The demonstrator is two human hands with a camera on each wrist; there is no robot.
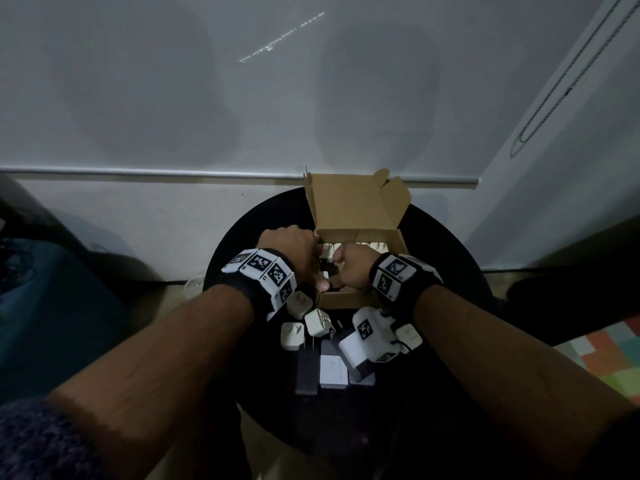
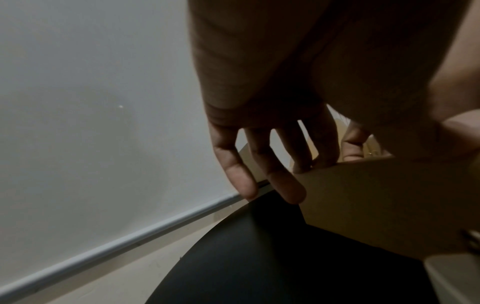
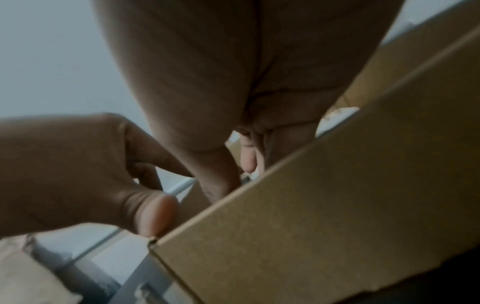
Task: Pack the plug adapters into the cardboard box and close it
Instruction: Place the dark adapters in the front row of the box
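Several plug adapters (image 1: pixel 349 247) sit packed beyond both hands; left hand (image 1: pixel 291 251) clasps cardboard box (image 1: pixel 356 206) wall, right hand (image 1: pixel 349 268) grip indeterminate; loose adapters (image 1: pixel 318 322) remain behind wrists, lid open.

Cardboard box (image 1: pixel 360 233) on round table (image 1: pixel 446 258), plug adapters (image 1: pixel 318 322) before it, more inside, wall (image 1: pixel 173 81) behind

A home room, likely — round black side table (image 1: pixel 450 237), roller blind (image 1: pixel 242 98), colourful checked rug (image 1: pixel 613 358).

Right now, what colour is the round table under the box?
Black, seen best in the head view: the table shows dark all around the cardboard box.
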